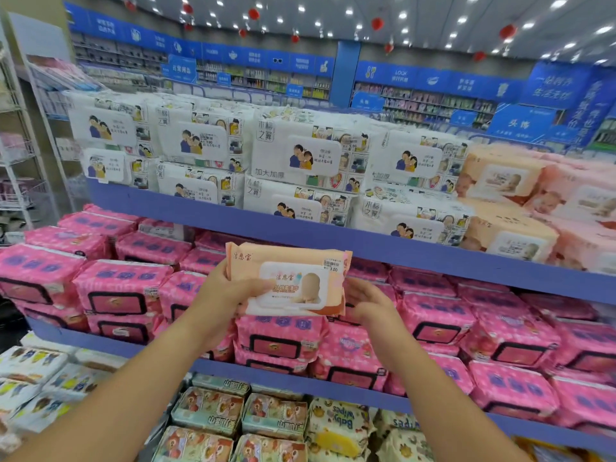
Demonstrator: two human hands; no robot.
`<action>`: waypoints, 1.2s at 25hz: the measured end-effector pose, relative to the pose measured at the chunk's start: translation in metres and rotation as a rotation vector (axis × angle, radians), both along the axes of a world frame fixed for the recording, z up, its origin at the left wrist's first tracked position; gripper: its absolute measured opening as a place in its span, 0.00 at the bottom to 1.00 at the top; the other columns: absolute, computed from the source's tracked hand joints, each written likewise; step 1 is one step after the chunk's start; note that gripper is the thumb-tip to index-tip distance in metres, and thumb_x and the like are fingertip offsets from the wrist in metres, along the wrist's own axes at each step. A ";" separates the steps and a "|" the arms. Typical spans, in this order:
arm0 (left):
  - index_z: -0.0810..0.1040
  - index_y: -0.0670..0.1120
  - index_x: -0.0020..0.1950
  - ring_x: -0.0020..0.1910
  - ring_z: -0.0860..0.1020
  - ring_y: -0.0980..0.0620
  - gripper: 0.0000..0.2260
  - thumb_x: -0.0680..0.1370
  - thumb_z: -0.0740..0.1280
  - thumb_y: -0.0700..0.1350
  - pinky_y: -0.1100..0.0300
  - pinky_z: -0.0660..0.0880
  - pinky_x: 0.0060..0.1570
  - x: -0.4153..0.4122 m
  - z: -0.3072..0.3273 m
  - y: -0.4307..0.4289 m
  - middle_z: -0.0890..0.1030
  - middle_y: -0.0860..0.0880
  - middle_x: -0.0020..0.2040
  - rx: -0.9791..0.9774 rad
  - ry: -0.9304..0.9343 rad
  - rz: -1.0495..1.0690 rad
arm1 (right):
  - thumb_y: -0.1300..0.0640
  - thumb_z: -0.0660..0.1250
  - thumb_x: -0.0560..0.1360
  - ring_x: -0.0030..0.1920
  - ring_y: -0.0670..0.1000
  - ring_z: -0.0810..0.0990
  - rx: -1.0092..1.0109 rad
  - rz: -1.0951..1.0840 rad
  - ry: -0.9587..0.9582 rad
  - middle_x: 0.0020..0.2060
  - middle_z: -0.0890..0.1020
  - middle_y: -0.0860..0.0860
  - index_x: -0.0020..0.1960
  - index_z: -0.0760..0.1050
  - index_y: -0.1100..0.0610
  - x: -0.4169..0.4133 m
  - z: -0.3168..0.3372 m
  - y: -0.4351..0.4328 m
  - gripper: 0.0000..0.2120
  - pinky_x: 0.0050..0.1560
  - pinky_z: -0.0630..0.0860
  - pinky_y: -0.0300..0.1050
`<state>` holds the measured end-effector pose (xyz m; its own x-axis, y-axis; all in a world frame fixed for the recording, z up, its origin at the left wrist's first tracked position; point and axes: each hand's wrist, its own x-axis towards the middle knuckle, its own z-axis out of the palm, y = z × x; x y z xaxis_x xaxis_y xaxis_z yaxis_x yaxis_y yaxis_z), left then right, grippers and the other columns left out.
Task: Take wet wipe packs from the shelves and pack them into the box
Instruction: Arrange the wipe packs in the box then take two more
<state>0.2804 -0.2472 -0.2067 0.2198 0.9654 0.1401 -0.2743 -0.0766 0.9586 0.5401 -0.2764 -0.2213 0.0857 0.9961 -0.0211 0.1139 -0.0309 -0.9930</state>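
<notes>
I hold a peach-orange wet wipe pack (290, 278) with a white lid in front of the middle shelf. My left hand (223, 291) grips its left end, thumb lying across the front. My right hand (370, 303) is at the pack's right edge with relaxed fingers; whether it touches the pack is hard to tell. More peach packs (500, 181) lie stacked at the right of the top shelf. No box is in view.
White wipe packs (300, 155) fill the top blue shelf (300, 231). Pink packs (123, 288) crowd the middle shelf. Yellow and green baby wipe packs (273, 418) lie on the lowest shelf. A white wire rack (20, 155) stands at the left.
</notes>
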 end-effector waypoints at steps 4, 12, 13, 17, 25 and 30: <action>0.79 0.43 0.58 0.42 0.85 0.47 0.27 0.60 0.79 0.45 0.54 0.77 0.43 0.041 0.008 0.000 0.87 0.46 0.46 -0.027 0.014 -0.103 | 0.49 0.65 0.74 0.56 0.53 0.84 0.068 0.038 0.180 0.57 0.85 0.52 0.64 0.80 0.53 0.023 0.034 -0.016 0.19 0.54 0.80 0.55; 0.79 0.43 0.51 0.22 0.71 0.61 0.11 0.72 0.77 0.39 0.70 0.66 0.21 0.199 0.076 -0.038 0.82 0.54 0.32 0.045 -0.018 -0.207 | 0.47 0.71 0.75 0.59 0.59 0.83 0.225 -0.122 0.161 0.57 0.85 0.54 0.63 0.80 0.54 0.158 0.091 -0.067 0.19 0.63 0.77 0.64; 0.79 0.43 0.50 0.20 0.68 0.61 0.14 0.70 0.79 0.45 0.70 0.65 0.21 0.225 0.085 -0.045 0.80 0.54 0.31 0.066 -0.019 -0.233 | 0.47 0.71 0.75 0.59 0.59 0.83 0.236 -0.140 0.157 0.57 0.85 0.55 0.63 0.80 0.55 0.183 0.099 -0.077 0.19 0.64 0.76 0.64; 0.77 0.45 0.48 0.21 0.64 0.60 0.22 0.66 0.79 0.57 0.68 0.62 0.21 0.329 0.111 -0.058 0.77 0.57 0.28 0.165 0.078 -0.266 | 0.49 0.69 0.78 0.58 0.59 0.84 0.256 -0.180 0.113 0.56 0.86 0.54 0.62 0.80 0.55 0.289 0.129 -0.108 0.15 0.62 0.78 0.63; 0.80 0.46 0.56 0.28 0.73 0.53 0.17 0.72 0.77 0.52 0.57 0.73 0.30 0.405 0.180 -0.005 0.81 0.48 0.38 0.245 0.244 -0.101 | 0.50 0.69 0.79 0.46 0.55 0.84 0.345 -0.118 -0.073 0.52 0.86 0.57 0.58 0.81 0.53 0.390 0.196 -0.040 0.11 0.41 0.77 0.52; 0.79 0.45 0.56 0.34 0.78 0.49 0.12 0.77 0.74 0.48 0.56 0.78 0.37 0.407 0.201 0.059 0.82 0.45 0.43 0.340 0.410 -0.010 | 0.55 0.69 0.79 0.42 0.51 0.83 0.361 -0.100 -0.030 0.50 0.86 0.53 0.58 0.80 0.54 0.385 0.209 0.032 0.09 0.30 0.76 0.39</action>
<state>0.6875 -0.1879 -0.0059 0.3311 0.8782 0.3451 0.1153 -0.4006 0.9089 0.9247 -0.2446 -0.0126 0.1780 0.9256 0.3341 0.1572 0.3084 -0.9382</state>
